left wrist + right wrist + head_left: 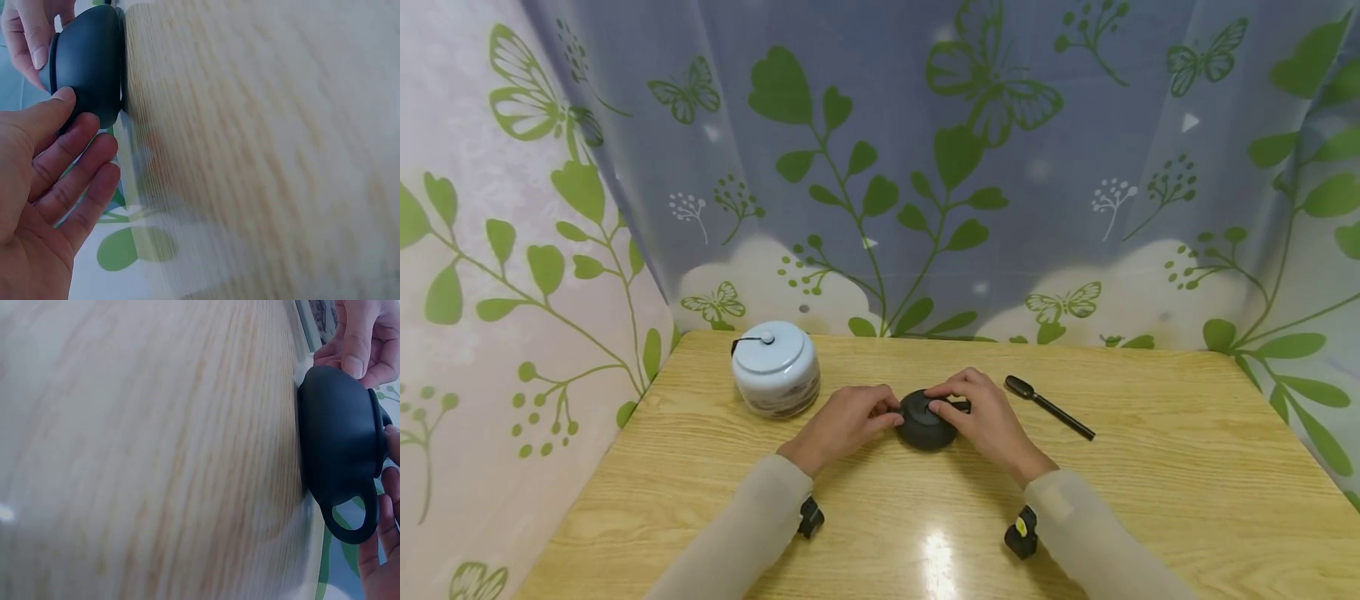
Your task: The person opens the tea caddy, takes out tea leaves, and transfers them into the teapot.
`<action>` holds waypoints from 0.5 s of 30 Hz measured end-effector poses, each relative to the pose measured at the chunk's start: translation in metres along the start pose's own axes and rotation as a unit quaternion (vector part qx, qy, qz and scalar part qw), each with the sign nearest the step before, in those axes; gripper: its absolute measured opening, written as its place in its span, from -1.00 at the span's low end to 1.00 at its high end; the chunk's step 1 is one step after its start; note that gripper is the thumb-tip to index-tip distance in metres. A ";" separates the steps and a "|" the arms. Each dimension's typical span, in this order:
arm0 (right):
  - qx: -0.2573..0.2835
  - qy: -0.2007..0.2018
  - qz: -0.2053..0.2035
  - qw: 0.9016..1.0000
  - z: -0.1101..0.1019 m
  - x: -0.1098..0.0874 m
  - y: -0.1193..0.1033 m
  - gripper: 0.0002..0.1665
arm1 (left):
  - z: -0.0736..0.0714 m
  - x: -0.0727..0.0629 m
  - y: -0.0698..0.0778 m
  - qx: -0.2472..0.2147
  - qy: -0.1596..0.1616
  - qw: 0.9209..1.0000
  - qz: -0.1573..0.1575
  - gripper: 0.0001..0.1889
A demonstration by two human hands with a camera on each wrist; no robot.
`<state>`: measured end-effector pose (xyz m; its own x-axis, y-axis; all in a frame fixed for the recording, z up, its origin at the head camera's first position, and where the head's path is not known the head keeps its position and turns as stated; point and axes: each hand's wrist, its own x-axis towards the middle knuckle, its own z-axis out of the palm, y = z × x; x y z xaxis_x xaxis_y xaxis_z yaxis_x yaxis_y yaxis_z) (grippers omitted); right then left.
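Note:
A small dark teapot [925, 437] stands upright on the wooden table between both hands. At its left side, my left hand [853, 417] pinches the spout with thumb and forefinger; the other fingers extend loosely, as the left wrist view shows. My right hand [988, 417] reaches over the top, its thumb and fingers gripping the lid's knob [386, 417]. The lid appears seated on the pot. In the right wrist view the ring-shaped handle [354, 537] juts out beside the right fingers. Most of the spout is hidden behind the left fingers.
A pale lidded porcelain jar [777, 375] with a dark cord by its knob stands at the back left. To the right lies a black scoop [1060, 414] with a long handle. A patterned curtain [887, 167] hangs behind the table [1187, 475].

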<state>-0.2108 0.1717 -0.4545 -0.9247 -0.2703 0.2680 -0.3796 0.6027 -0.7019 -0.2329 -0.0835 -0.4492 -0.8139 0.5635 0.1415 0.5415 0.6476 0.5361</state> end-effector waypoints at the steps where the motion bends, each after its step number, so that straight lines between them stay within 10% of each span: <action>1: -0.001 0.000 -0.001 1.000 0.000 0.000 0.000 -0.76 | 0.000 0.000 0.000 0.000 0.000 1.000 0.001 -0.82; 15: -0.005 -0.002 -0.012 1.000 0.000 0.002 -0.001 -0.84 | 0.000 -0.001 0.001 0.001 0.003 1.000 0.002 -0.83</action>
<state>-0.2120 0.1704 -0.4535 -0.9149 -0.2877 0.2833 -0.4028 0.6028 -0.6887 -0.2320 -0.0837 -0.4487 -0.8132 0.5626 0.1488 0.5449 0.6461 0.5345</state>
